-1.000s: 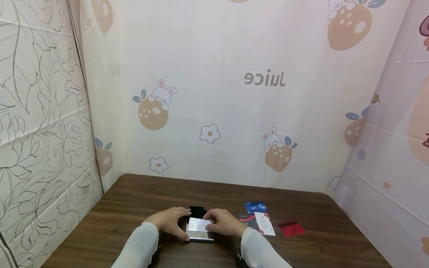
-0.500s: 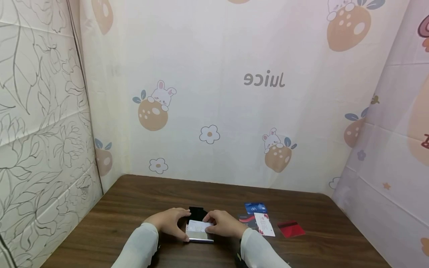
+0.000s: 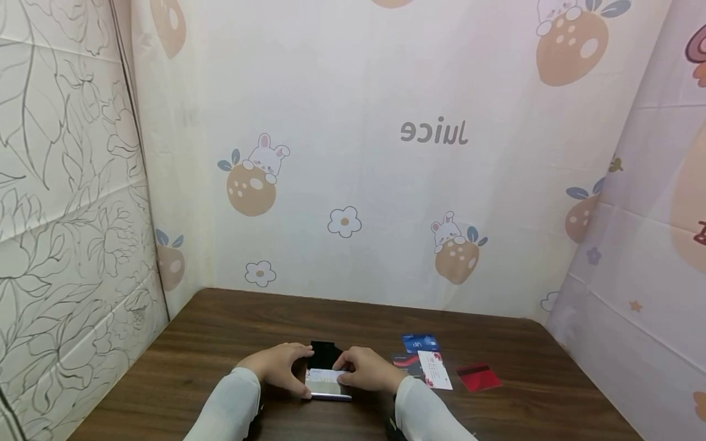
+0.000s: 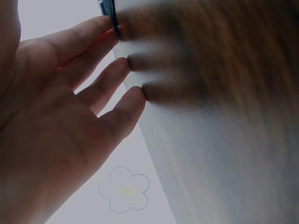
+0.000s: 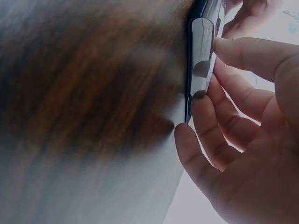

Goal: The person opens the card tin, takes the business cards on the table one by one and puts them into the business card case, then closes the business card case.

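Note:
A metal card case [image 3: 325, 388] lies on the wooden table, its black inside showing and its lid [image 3: 324, 354] folded back. A pale printed card [image 3: 320, 375] sits mostly down in the case, only a strip showing above the metal front. My left hand [image 3: 280, 366] holds the case from the left, thumb at the near corner and index fingertip by the lid. In the left wrist view its other fingertips rest at the tabletop. My right hand [image 3: 368, 369] pinches the card at its upper right. Seen from the right wrist, the case's shiny side [image 5: 202, 56] stands between thumb and fingers.
On the right of the wooden table [image 3: 248, 318] lie a blue card [image 3: 420, 343], a dark card with a red stripe [image 3: 407, 362], a white floral card [image 3: 436, 370] overlapping it, and a red card [image 3: 479, 376] farther right. Printed curtains [image 3: 342, 153] hang behind and at both sides.
The card has slid down toward me into the case, so less of it shows and more of the black lid is uncovered. Both hands keep nearly the same place.

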Available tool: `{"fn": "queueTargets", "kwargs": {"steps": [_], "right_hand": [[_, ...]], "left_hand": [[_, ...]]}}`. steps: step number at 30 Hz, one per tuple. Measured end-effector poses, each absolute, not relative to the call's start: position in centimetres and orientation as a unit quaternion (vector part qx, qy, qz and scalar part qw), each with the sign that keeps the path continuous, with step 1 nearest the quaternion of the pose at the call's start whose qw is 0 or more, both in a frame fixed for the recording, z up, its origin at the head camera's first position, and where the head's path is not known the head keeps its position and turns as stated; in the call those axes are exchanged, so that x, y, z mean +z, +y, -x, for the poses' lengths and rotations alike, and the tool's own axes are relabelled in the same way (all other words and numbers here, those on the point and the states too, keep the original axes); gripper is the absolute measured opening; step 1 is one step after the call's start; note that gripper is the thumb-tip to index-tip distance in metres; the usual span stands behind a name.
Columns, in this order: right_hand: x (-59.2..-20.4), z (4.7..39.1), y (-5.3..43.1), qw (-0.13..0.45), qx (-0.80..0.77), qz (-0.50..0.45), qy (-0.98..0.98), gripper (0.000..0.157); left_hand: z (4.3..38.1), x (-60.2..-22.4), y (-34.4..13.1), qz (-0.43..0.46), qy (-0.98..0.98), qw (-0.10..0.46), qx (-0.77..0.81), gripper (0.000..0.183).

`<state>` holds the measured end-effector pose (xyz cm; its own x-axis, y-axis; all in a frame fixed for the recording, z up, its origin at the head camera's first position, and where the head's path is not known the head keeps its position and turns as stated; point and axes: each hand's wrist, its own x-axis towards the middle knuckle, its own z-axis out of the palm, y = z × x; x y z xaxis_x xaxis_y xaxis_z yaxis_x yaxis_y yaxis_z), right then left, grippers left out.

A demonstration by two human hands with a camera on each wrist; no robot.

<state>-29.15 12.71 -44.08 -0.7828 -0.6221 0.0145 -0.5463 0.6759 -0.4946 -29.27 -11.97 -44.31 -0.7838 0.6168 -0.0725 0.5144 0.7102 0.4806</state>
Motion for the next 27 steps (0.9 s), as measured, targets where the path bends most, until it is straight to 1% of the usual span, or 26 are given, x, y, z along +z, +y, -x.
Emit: {"fn": "queueTargets", "kwargs": {"steps": [6,19,27], "right_hand": [[-43.93,29.04,12.74,0.077,-0.237,0.329,0.911,0.014],[-43.52,28.73,12.85,0.072,-0.223,0.351,0.907,0.023],[-43.57,28.93,13.20,0.069,-0.222,0.349,0.908,0.023]], "left_hand": [[29.17,-44.27,-11.93,-0.314,0.918,0.108,0.218,0.090],[29.17,-44.26,-11.96,-0.316,0.916,0.112,0.223,0.089],[29.18,-44.14,-11.93,-0.312,0.917,0.115,0.221,0.088]]}}
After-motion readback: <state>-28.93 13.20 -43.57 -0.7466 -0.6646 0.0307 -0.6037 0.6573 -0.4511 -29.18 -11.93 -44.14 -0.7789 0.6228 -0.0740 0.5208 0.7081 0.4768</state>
